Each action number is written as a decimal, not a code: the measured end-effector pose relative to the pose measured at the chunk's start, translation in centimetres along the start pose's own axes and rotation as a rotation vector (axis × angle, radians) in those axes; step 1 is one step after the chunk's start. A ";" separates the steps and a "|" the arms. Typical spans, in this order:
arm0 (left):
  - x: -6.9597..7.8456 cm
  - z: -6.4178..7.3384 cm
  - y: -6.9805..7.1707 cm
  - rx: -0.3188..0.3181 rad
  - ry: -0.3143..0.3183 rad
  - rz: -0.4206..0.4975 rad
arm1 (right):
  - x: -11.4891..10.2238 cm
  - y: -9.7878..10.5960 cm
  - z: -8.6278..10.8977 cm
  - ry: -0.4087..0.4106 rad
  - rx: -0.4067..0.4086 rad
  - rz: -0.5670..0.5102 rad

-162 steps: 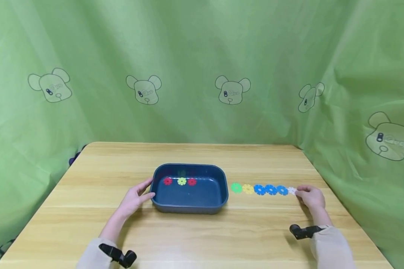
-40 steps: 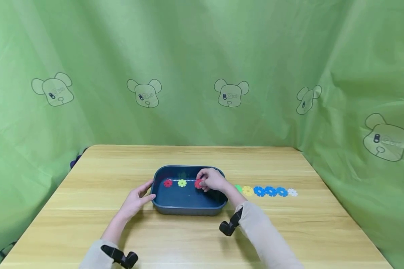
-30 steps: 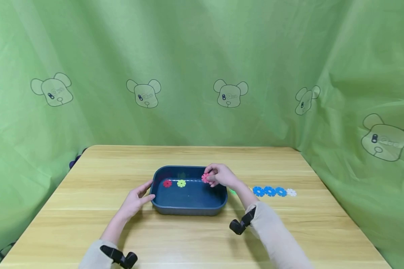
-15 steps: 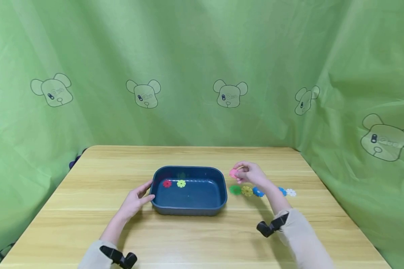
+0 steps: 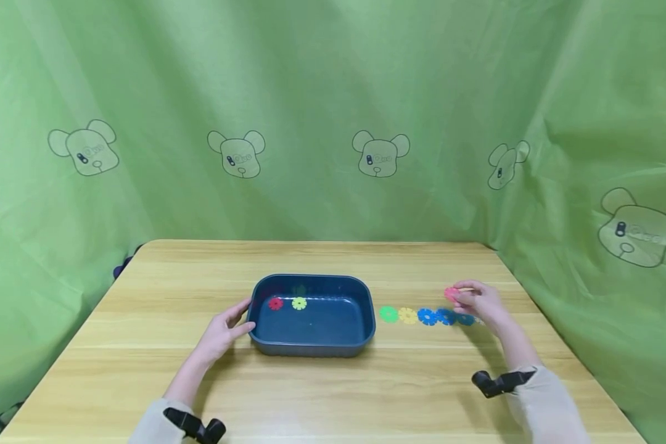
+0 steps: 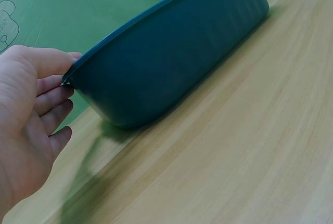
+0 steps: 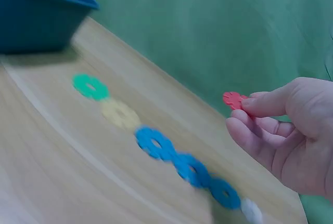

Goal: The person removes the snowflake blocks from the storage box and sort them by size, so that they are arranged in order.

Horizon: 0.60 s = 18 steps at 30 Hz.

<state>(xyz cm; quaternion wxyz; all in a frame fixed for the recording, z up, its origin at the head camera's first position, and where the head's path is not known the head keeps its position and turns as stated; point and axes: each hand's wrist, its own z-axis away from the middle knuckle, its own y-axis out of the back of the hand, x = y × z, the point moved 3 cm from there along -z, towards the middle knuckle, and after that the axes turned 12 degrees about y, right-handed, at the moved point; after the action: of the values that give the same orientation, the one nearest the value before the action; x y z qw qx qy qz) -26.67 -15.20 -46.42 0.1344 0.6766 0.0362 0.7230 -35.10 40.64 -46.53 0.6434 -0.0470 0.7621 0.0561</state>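
Note:
A dark blue plastic basin (image 5: 314,345) stands on the table. My left hand (image 5: 219,333) holds its left rim, the thumb over the edge and fingers (image 6: 58,99) against the outside in the left wrist view. A red snowflake disc (image 5: 275,303) and a yellow-green one (image 5: 299,303) lie inside. My right hand (image 5: 480,302) pinches a pink-red snowflake disc (image 7: 235,101) between thumb and fingertips, raised over the right end of a row of discs. That row runs green (image 5: 389,314), yellow (image 5: 407,316), three blue (image 5: 427,317), then white (image 7: 252,211), which the hand partly hides in the head view.
The wooden table (image 5: 288,401) extends around the basin and row. A green curtain (image 5: 311,80) with bear-head drawings hangs behind it and along the sides. A black camera is strapped on each wrist, over light sleeves (image 5: 549,407).
The right hand has lifted the pink-red disc out of the basin and carried it right, over the row's right end. Earlier it was setting the white disc there. The left hand stays at the basin.

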 end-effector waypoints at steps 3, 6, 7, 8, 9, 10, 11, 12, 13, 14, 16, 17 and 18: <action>0.1 0.1 0.0 -0.001 0.000 0.000 | 1.2 2.8 0.5 -0.049 0.074 0.006; 0.1 0.1 0.0 0.001 0.003 0.002 | 0.8 3.9 1.5 -0.073 0.158 0.037; 0.1 0.1 0.0 0.004 0.005 0.002 | 0.3 3.9 2.0 -0.074 0.183 0.065; 0.1 0.1 -0.1 0.003 0.004 0.002 | -0.2 3.8 2.4 -0.076 0.214 0.094; 0.1 0.1 -0.1 0.004 0.004 0.006 | -0.8 3.6 2.9 -0.078 0.245 0.112; 0.1 0.1 -0.1 0.005 0.001 0.006 | -1.3 3.5 3.4 -0.088 0.278 0.131; 0.1 0.1 -0.1 0.006 -0.002 0.008 | -1.7 3.4 3.8 -0.100 0.309 0.154; 0.1 0.1 -0.1 0.006 -0.005 0.010 | -2.0 3.3 4.2 -0.113 0.331 0.187; 0.1 0.1 -0.1 0.006 -0.009 0.010 | -2.1 3.3 4.5 -0.135 0.365 0.201; 0.1 0.1 -0.1 0.004 -0.015 0.010 | -2.1 3.4 4.8 -0.160 0.399 0.209; 0.1 0.1 -0.1 0.010 -0.014 0.013 | -1.8 3.8 5.3 -0.211 0.461 0.224; 0.1 0.1 -0.1 0.011 -0.013 0.013 | -1.6 4.0 5.6 -0.233 0.493 0.231; 0.1 0.1 -0.1 0.009 -0.012 0.013 | -1.3 4.3 5.8 -0.248 0.524 0.229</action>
<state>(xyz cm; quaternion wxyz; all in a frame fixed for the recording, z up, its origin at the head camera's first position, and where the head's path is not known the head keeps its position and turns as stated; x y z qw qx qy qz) -26.53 -15.09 -46.33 0.1270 0.6820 0.0344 0.7194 -29.87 45.72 -46.09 0.7110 0.2139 0.6668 -0.0645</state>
